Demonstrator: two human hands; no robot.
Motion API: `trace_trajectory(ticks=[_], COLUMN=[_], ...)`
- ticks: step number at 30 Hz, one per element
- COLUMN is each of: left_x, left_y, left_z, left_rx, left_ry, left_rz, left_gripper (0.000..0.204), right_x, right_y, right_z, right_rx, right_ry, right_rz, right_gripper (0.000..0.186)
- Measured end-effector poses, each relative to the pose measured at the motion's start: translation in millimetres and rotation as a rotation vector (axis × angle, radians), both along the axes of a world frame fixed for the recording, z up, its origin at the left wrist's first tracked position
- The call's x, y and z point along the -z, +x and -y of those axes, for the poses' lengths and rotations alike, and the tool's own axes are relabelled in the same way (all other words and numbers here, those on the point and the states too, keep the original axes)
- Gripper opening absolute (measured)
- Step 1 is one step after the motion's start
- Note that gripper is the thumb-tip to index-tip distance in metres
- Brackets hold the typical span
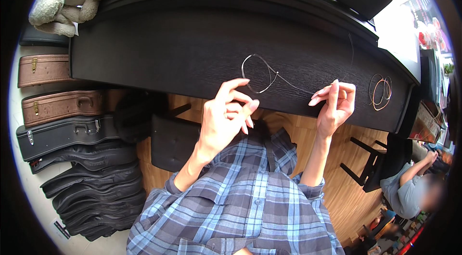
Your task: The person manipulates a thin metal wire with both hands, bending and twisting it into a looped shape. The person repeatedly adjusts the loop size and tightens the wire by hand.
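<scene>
Left hand point(226, 115) raised over piano lid point(168, 57) edge, fingers loosely spread, thumb and forefinger near loop end of wire string point(262, 74); actual pinch on string not discernible. Right hand point(337, 101) fingers half-curled, apparently pinching string's straight run. String lies on lid, one loop formed, tail running right. Coiled strings point(380, 92) sit further right, apart. Step judged: coiling string. Next move likely needs steady tension from right, left guiding another turn onto loop.
</scene>
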State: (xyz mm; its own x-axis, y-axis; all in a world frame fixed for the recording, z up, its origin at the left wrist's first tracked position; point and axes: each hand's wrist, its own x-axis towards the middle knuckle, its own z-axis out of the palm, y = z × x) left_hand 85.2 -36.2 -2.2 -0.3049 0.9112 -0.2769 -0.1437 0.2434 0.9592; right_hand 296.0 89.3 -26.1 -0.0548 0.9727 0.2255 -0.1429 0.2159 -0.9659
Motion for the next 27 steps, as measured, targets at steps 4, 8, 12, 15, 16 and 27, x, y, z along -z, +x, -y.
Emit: trace_trajectory(ticks=[4,8,12,15,16,27], left_x=[5.2,15.7,20.2,19.7,19.4,19.1], left_y=[-8.9,-15.7,-27.7,-34.7,-36.2,-39.6], left_z=[-18.2,-32.8,-45.6,-54.0,-55.8,-66.2], left_rx=[0.052,-0.013,-0.051,-0.012,0.008,0.08], left_ry=[0.043,0.212,0.276,0.293,0.302,0.393], left_rz=[-0.059,0.039,0.134,0.213,0.243,0.193], left_gripper=[0.032,0.021,0.029,0.031,0.032,0.033], right_x=[1.3,6.4,10.1,11.1,11.4,13.5], right_y=[1.9,5.2,9.1,11.4,11.9,14.2], right_z=[1.7,1.1,2.7,4.3,4.7,0.0], right_rx=[-0.018,-0.066,-0.103,-0.113,-0.117,-0.234], right_ry=[0.023,0.116,0.199,0.205,0.21,0.384], right_rz=[0.018,-0.067,-0.091,-0.078,-0.077,-0.054], right_gripper=[0.01,0.013,0.022,0.026,0.026,0.025])
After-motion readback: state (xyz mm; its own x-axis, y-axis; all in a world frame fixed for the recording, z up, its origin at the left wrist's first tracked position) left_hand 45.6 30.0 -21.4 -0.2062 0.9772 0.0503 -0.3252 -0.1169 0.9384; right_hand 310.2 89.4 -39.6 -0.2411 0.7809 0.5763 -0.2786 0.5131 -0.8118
